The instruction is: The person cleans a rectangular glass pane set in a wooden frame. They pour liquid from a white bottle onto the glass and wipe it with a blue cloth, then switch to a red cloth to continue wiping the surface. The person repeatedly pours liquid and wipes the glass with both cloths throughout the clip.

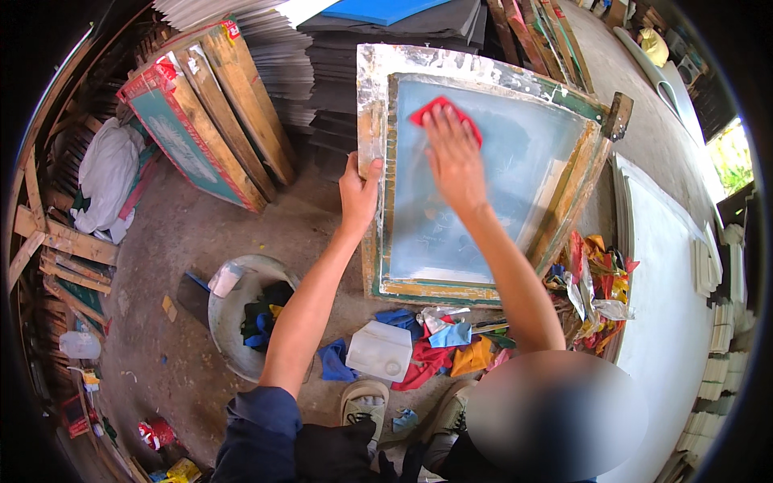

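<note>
A printing screen with a worn wooden frame (pixel 373 101) and a blue-grey mesh (pixel 499 193) stands tilted in front of me, against or near a stack of dark sheets. My left hand (pixel 359 191) is closed around the frame's left side, thumb on the front face. Spread over a red cloth (pixel 473 125), my right hand (pixel 456 165) presses it on the upper left part of the mesh. Hazy streaks and faint marks show on the mesh. A black hinge-like bracket (pixel 618 117) sticks out at the frame's upper right corner.
Below the screen lie a white plastic jug (pixel 379 351) and several coloured rags (pixel 473 356). A round bucket (pixel 228 334) with cloths inside stands left of my left forearm. More wooden screens (pixel 193 121) lean at the far left. White sheets (pixel 668 266) are stacked at right.
</note>
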The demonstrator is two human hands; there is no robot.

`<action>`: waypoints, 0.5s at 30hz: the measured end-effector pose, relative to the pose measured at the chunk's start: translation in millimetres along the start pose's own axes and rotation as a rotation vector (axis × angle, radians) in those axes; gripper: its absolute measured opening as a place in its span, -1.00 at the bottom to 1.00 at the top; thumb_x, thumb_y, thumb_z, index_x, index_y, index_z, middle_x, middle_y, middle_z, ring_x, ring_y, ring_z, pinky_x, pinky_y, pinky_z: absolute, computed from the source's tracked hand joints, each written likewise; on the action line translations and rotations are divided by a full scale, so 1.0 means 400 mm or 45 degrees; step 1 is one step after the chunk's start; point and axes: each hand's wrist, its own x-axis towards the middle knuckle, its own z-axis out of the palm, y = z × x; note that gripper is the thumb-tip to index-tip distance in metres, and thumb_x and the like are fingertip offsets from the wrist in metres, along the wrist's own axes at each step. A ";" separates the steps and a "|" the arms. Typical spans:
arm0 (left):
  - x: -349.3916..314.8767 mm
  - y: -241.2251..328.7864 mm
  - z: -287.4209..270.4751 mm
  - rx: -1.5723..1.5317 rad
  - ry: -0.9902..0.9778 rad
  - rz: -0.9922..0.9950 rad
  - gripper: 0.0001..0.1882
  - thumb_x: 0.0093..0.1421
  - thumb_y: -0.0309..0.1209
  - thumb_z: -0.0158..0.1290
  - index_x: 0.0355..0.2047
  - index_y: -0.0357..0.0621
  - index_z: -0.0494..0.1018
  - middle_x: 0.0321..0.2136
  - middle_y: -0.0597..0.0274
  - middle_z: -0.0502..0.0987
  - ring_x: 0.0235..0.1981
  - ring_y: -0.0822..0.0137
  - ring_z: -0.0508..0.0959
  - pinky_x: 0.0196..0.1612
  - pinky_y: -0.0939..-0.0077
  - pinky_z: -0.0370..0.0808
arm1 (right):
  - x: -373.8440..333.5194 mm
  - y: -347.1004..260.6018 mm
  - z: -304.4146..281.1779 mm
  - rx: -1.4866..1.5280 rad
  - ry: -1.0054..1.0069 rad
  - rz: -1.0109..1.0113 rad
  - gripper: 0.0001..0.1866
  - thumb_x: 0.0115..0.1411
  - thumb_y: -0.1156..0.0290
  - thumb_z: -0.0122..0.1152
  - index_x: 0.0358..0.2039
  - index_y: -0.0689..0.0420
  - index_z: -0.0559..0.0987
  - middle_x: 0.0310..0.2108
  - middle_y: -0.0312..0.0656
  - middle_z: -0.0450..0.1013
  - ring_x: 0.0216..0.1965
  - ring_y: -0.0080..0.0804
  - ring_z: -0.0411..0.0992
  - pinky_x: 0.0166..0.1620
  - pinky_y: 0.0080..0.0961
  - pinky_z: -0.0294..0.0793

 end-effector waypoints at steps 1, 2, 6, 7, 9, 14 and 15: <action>-0.001 -0.003 -0.006 0.004 0.004 0.005 -0.62 0.17 -0.17 0.00 -0.29 -0.32 0.33 -0.50 0.11 0.48 -0.45 0.45 0.43 -0.37 0.52 0.37 | -0.046 -0.042 0.021 -0.043 -0.076 -0.044 -0.47 0.09 0.42 -0.02 0.12 0.13 0.25 0.15 -0.21 0.17 0.16 -0.34 0.13 0.16 -0.29 0.15; -0.004 -0.008 -0.013 0.012 0.009 0.007 -0.62 0.17 -0.17 -0.01 -0.29 -0.32 0.33 -0.50 0.11 0.48 -0.45 0.45 0.43 -0.37 0.53 0.37 | -0.109 -0.085 0.048 -0.082 -0.153 -0.088 -0.47 0.08 0.43 0.00 0.12 0.12 0.25 0.14 -0.20 0.18 0.16 -0.34 0.14 0.15 -0.28 0.16; -0.013 -0.010 -0.016 0.001 0.015 -0.085 -0.59 0.17 -0.14 -0.01 -0.30 -0.33 0.33 -0.49 0.12 0.49 -0.45 0.46 0.43 -0.38 0.52 0.37 | -0.389 -0.153 0.025 0.569 -0.533 -0.459 -0.47 0.05 0.44 0.03 0.09 0.19 0.27 0.12 -0.28 0.22 0.13 -0.39 0.19 0.17 -0.44 0.17; -0.008 -0.008 -0.017 -0.020 0.028 -0.053 -0.59 0.17 -0.13 -0.01 -0.30 -0.33 0.33 -0.49 0.11 0.49 -0.45 0.45 0.44 -0.38 0.51 0.37 | -0.389 -0.122 0.030 0.650 -0.556 -0.511 -0.48 0.05 0.45 0.03 0.08 0.18 0.28 0.11 -0.28 0.23 0.11 -0.39 0.21 0.17 -0.44 0.18; -0.012 -0.006 0.000 -0.077 0.031 -0.013 -0.58 0.17 -0.13 -0.01 -0.29 -0.33 0.33 -0.49 0.09 0.50 -0.45 0.44 0.45 -0.38 0.50 0.37 | -0.353 -0.041 0.043 0.810 -0.624 -0.586 -0.50 0.05 0.46 0.03 0.07 0.15 0.31 0.10 -0.29 0.24 0.09 -0.39 0.24 0.16 -0.44 0.19; -0.004 0.006 0.000 0.017 -0.013 -0.037 -0.56 0.17 -0.11 -0.01 -0.27 -0.34 0.33 -0.50 0.07 0.51 -0.46 0.40 0.48 -0.39 0.50 0.39 | -0.149 0.026 0.005 0.126 -0.154 0.100 -0.50 0.06 0.47 -0.01 0.08 0.16 0.28 0.10 -0.10 0.22 0.10 -0.29 0.21 0.13 -0.29 0.18; -0.005 0.004 -0.004 0.022 -0.017 -0.044 -0.56 0.17 -0.11 -0.01 -0.27 -0.34 0.33 -0.51 0.06 0.51 -0.47 0.40 0.49 -0.39 0.50 0.39 | -0.161 -0.013 0.019 0.059 -0.159 0.147 -0.51 0.08 0.47 -0.04 0.09 0.16 0.27 0.10 -0.09 0.22 0.12 -0.28 0.19 0.15 -0.28 0.15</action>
